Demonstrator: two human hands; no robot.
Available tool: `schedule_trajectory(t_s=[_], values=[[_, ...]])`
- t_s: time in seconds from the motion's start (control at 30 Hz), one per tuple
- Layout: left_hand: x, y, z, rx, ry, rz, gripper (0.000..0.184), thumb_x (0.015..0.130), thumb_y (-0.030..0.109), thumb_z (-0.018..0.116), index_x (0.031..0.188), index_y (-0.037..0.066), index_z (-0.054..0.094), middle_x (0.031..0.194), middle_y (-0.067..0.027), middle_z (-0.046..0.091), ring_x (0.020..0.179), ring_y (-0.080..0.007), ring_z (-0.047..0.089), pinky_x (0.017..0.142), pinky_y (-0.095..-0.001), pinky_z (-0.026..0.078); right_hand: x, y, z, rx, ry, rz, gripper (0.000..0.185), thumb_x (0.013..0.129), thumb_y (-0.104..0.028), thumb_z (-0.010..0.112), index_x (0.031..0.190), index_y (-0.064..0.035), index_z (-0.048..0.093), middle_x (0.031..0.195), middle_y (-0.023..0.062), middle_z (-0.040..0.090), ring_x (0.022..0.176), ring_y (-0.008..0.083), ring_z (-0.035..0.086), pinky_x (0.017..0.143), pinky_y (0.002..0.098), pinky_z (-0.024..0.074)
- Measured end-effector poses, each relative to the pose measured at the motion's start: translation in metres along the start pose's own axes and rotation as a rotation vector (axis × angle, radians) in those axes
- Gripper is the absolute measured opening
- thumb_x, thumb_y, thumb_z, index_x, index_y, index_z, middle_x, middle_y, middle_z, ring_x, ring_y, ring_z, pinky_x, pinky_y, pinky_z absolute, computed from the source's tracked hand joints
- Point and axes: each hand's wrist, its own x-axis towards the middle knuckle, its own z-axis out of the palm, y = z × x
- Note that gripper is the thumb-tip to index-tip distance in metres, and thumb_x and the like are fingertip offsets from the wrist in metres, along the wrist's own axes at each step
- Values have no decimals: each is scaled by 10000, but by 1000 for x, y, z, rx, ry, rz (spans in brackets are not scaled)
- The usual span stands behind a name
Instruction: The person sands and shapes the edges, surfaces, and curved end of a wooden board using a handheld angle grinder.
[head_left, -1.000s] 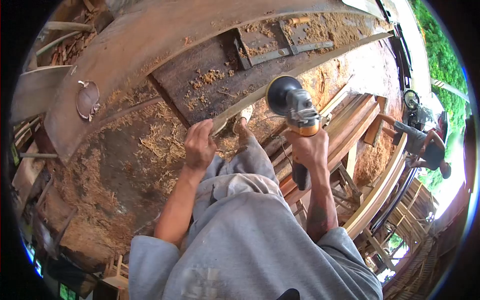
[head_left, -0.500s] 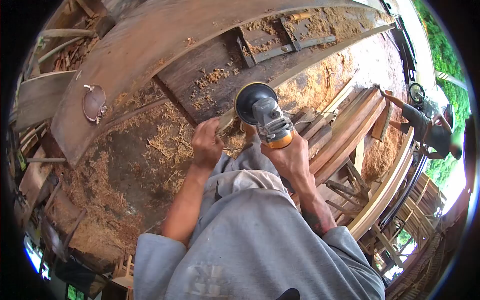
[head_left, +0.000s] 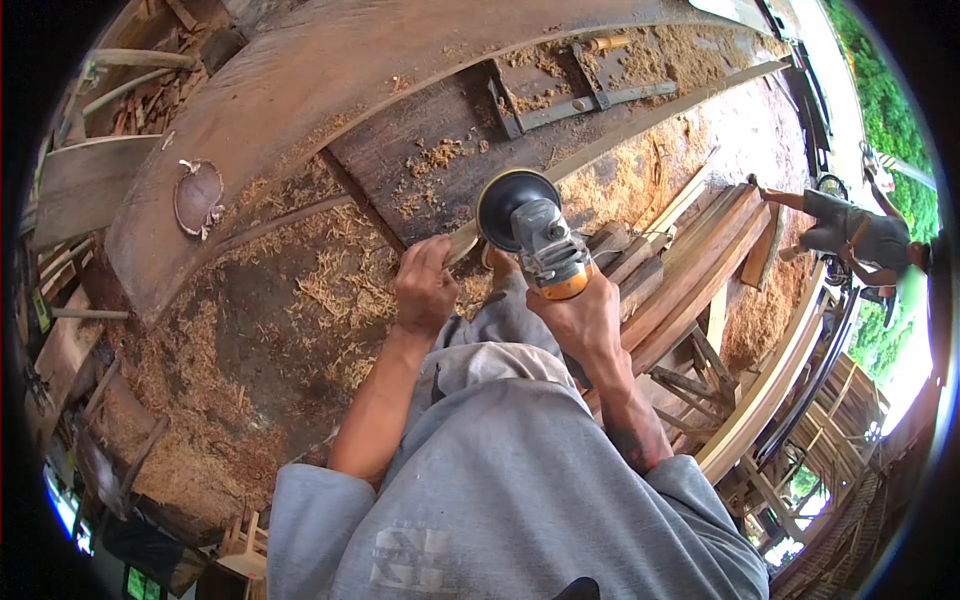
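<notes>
My right hand [head_left: 578, 318] is wrapped round the body of an angle grinder [head_left: 552, 250] with a round black disc that has a yellowish rim. The disc lies close to the end of a long, narrow wooden strip [head_left: 610, 135]; whether they touch is hard to tell. My left hand [head_left: 425, 285] is closed on the near end of that strip, left of the disc. Beyond the strip, a dark wide board [head_left: 400, 150] carries shavings and a metal clamp-like bar [head_left: 570, 108].
A large curved plank [head_left: 290, 80] holds a round, ragged-edged piece [head_left: 198, 198]. Shavings [head_left: 340, 290] cover the ground at left. Stacked beams [head_left: 700, 260] lie at right, where another person [head_left: 850, 230] stands near a motorcycle [head_left: 832, 186].
The grinder and my right hand have moved left, bringing the disc near the strip's end by my left hand. The other person at right has shifted and changed arm position.
</notes>
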Motion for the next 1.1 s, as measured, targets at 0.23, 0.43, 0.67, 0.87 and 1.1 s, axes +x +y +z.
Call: schedule_trajectory(t_s=[0.23,0.43,0.67,0.87,1.1], values=[[0,0,1,11,-13,-16,513,675,-134,602,1167,4,648,1166,-187,712,1100,-402,681,980,-479,568,-2,-2,2,15,23,-16,457,770,-242,807,1100,39,664,965,256,753,964,412,746,844,449,574],[0,-3,1,-15,-10,27,463,727,-66,587,1180,-3,663,1154,-187,720,1082,-400,685,953,-494,567,3,-1,-9,-7,-34,15,443,772,-240,786,1098,33,662,974,276,741,976,442,730,866,470,570],[1,1,1,26,-22,-2,448,734,56,722,1170,-30,661,1140,-202,723,1052,-418,689,940,-506,568,28,11,-49,17,29,25,458,754,-306,856,1051,10,709,907,201,767,876,313,772,794,422,586],[6,9,-2,103,-5,-12,431,740,-54,679,1170,-24,685,1101,-196,732,1022,-406,705,913,-483,592,72,26,-107,-27,80,35,370,734,-226,820,1005,1,712,765,66,717,662,152,671,629,349,552],[4,4,1,124,-19,-51,448,748,-168,567,1153,-19,689,1099,-199,733,1030,-404,708,903,-481,599,134,54,-166,24,183,91,351,718,-226,825,957,13,728,722,76,696,567,165,643,504,352,511]])
